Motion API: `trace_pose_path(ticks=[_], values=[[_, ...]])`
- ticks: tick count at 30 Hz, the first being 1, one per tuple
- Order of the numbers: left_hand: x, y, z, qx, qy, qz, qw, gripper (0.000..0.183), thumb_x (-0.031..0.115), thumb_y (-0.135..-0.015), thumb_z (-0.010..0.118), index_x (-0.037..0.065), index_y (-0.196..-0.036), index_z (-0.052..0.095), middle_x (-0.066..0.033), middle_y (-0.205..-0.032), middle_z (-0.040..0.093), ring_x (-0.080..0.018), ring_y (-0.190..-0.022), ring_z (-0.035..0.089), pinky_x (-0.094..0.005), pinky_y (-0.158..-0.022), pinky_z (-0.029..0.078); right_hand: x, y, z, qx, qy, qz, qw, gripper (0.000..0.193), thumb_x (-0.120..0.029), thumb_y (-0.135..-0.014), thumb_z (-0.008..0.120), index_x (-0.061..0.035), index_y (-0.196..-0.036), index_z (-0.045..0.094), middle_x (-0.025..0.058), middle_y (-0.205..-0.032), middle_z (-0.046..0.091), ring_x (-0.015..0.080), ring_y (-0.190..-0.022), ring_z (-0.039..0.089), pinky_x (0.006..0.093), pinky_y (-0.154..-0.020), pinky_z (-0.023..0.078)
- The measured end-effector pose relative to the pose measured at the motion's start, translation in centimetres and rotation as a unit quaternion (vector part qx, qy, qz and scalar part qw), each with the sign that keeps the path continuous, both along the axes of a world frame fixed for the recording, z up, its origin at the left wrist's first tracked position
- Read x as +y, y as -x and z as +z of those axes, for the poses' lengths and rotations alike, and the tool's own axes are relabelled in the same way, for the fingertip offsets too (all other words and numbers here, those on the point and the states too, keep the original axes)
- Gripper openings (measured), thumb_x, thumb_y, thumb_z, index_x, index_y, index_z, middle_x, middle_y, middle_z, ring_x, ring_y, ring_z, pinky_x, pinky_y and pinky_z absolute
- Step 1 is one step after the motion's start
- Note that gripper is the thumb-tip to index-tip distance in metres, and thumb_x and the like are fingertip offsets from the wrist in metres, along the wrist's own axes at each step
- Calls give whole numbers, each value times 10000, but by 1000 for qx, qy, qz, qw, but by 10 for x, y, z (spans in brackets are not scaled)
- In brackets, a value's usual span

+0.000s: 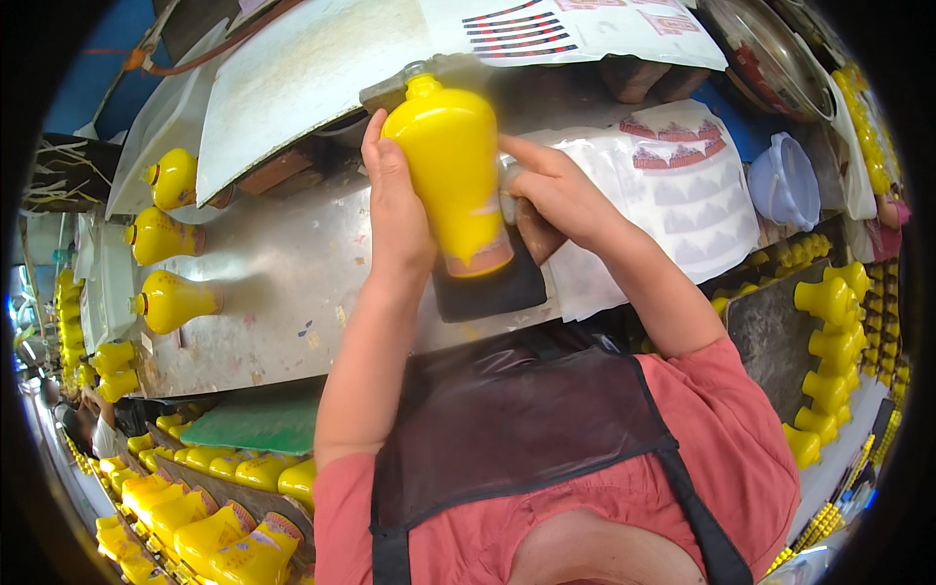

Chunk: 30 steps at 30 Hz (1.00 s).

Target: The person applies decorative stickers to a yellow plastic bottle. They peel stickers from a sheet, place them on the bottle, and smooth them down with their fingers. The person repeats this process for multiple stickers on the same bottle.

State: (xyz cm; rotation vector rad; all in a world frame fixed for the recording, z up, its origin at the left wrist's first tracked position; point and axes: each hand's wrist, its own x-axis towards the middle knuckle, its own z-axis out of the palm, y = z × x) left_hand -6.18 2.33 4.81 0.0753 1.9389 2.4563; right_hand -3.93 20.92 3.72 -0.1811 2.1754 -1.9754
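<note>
A glossy yellow bottle, wide at the shoulder and narrow at the neck, leans over the metal worktable with its neck pointing away from me. A reddish patterned band runs around its base. My left hand is closed on the bottle's left side, thumb in front. On the right, the index finger of my right hand touches the bottle while the other fingers curl around something partly hidden. A flat brown piece shows below those fingers. Under the bottle's base lies a black pad.
Several yellow bottles stand along the table's left edge. Printed decal sheets lie at right, beside a pale blue bucket. A white board spans the back. More yellow bottles fill racks at both sides.
</note>
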Motion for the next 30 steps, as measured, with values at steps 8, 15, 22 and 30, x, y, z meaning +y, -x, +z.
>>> trace_pose_path(ticks=[8, 15, 22, 30], values=[[-4, -11, -11, -43, -95, -24, 994, 587, 481, -1135, 337, 105, -1586, 332, -116, -1510, 493, -246, -1374, 503, -417, -1174, 386, 7, -20, 19, -25, -68, -21, 997, 717, 12, -811, 445, -69, -1517, 544, 9, -779, 650, 44, -583, 527, 219, -574, 475], [-7, -6, -17, -47, -73, -34, 996, 619, 364, -1132, 388, 117, -1636, 128, -161, -1526, 441, -277, -1372, 493, -416, -1139, 425, 6, -9, 33, 69, -105, -118, 985, 310, -156, -1003, 646, -28, -1276, 719, 33, -867, 703, 56, -765, 618, 225, -655, 495], [-7, -5, -18, 4, 52, -39, 998, 1017, 228, -918, 713, 56, -1638, 16, -237, -1486, 432, -322, -1345, 505, -431, -1136, 426, -1, 44, 48, 285, -213, -78, 931, 182, -107, -943, 704, 1, -1079, 758, 75, -852, 699, 96, -665, 641, 254, -616, 511], [-12, -6, -26, 9, 41, -65, 997, 966, 301, -995, 666, 104, -1643, -23, -171, -1520, 404, -286, -1367, 462, -420, -1153, 399, -10, 82, 84, 227, -299, 64, 925, 232, -197, -883, 643, -60, -1022, 769, 167, -974, 731, 343, -888, 709, 413, -812, 560]])
